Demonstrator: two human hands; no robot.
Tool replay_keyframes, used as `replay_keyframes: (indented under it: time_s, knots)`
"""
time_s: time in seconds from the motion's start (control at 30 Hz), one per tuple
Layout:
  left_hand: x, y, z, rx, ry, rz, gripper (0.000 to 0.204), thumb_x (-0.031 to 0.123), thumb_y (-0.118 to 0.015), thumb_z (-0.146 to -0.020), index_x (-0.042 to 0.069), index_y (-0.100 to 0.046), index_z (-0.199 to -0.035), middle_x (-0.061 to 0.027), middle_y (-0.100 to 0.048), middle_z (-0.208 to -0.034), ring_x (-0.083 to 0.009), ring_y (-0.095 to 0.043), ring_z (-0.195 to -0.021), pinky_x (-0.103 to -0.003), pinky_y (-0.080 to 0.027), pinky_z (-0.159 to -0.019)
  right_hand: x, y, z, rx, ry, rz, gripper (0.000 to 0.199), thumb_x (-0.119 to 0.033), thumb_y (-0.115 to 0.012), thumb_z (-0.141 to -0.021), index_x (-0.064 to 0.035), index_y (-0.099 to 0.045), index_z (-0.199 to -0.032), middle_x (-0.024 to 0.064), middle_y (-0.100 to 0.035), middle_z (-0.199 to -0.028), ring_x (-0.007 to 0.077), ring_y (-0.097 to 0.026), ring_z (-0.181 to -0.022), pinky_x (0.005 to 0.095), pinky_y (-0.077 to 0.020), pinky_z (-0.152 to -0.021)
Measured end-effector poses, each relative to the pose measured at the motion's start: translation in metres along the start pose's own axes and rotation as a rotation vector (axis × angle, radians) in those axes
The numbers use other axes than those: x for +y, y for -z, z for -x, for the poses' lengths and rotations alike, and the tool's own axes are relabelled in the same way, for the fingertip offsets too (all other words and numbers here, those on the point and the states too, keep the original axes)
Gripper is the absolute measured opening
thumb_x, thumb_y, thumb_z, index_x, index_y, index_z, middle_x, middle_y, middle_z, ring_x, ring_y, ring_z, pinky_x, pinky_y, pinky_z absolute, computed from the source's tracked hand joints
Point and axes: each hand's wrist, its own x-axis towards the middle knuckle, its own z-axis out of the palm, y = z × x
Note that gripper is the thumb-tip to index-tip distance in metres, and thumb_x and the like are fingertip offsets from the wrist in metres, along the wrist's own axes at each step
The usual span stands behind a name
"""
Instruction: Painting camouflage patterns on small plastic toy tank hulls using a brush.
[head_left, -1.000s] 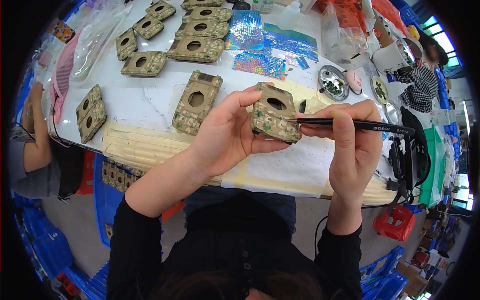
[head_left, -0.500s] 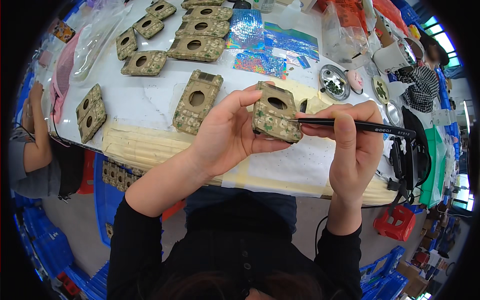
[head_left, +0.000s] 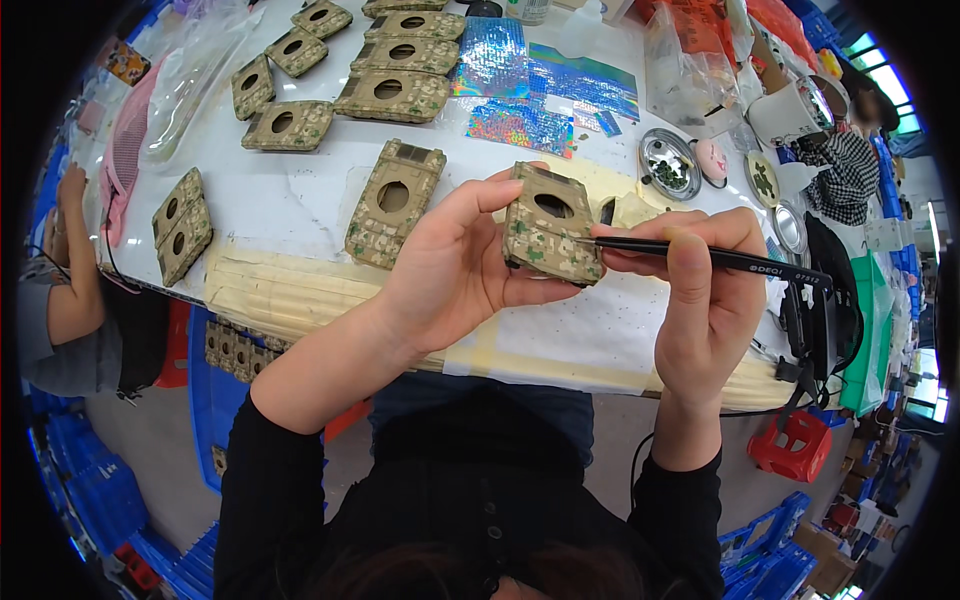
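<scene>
My left hand [head_left: 435,265] is closed round the edges of a camouflage model tank hull [head_left: 535,240], a flat shell with a round hole in its top. In my right hand [head_left: 705,290] is a pair of black tweezers [head_left: 720,252], pinched between thumb and fingers. Their tip meets the hull's surface below the hole, towards its right side. Whether a small part sits between the points is too fine to make out. Just left of my left hand, another camouflage hull [head_left: 395,205] lies on the table.
More camouflage hulls [head_left: 390,95] lie at the back left, with a pair [head_left: 182,228] farther left. Shiny holographic sheets [head_left: 520,125] lie beyond my hands. A round metal dish [head_left: 668,165] of small green pieces stands at right. A co-worker's arm [head_left: 75,270] rests at far left.
The rear end of the tweezers has dipped slightly as my right hand shifted a little. The tip stays at the same spot on the hull; my left hand holds still.
</scene>
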Motion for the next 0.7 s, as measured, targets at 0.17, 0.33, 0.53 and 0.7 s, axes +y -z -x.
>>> replay_keyframes:
  time_s: [0.17, 0.33, 0.53, 0.7]
  knots:
    - [0.0004, 0.0002, 0.0002, -0.002, -0.001, -0.003, 0.052, 0.031, -0.029, -0.095, -0.007, -0.038, -0.128, -0.0274, -0.054, -0.117, -0.0401, -0.058, -0.103, -0.040, -0.056, -0.083, 0.0008, -0.0007, 0.0012, -0.001, 0.015, -0.002, 0.023, -0.019, -0.043, -0.097, 0.0033, -0.038, -0.093, 0.0192, -0.058, -0.089, 0.0294, -0.067, -0.082, 0.0342, -0.0584, -0.070]
    - [0.0001, -0.0004, -0.0004, 0.015, 0.013, -0.005, 0.053, 0.031, -0.028, -0.095, -0.009, -0.039, -0.127, -0.0282, -0.053, -0.117, -0.0397, -0.058, -0.104, -0.040, -0.056, -0.083, 0.0020, -0.0016, 0.0032, 0.035, -0.018, -0.184, 0.013, -0.005, -0.048, -0.093, 0.0044, -0.040, -0.095, 0.0178, -0.058, -0.092, 0.0211, -0.064, -0.085, 0.0323, -0.0565, -0.075]
    - [-0.0001, 0.0007, -0.0006, 0.008, 0.003, -0.011, 0.053, 0.031, -0.028, -0.094, -0.008, -0.038, -0.128, -0.0282, -0.053, -0.117, -0.0401, -0.058, -0.103, -0.040, -0.056, -0.083, 0.0017, -0.0007, 0.0029, 0.021, -0.008, -0.113, 0.015, -0.010, -0.046, -0.094, 0.0043, -0.039, -0.095, 0.0183, -0.058, -0.091, 0.0247, -0.065, -0.085, 0.0336, -0.0573, -0.073]
    - [0.0005, 0.0017, -0.0001, -0.025, 0.008, 0.015, 0.049, 0.030, -0.031, -0.094, -0.005, -0.037, -0.128, -0.0248, -0.054, -0.117, -0.0374, -0.059, -0.103, -0.040, -0.055, -0.083, -0.0004, 0.0000, 0.0020, 0.040, -0.024, -0.046, 0.022, -0.019, -0.040, -0.098, 0.0031, -0.039, -0.097, 0.0194, -0.058, -0.090, 0.0302, -0.066, -0.080, 0.0369, -0.0580, -0.071]
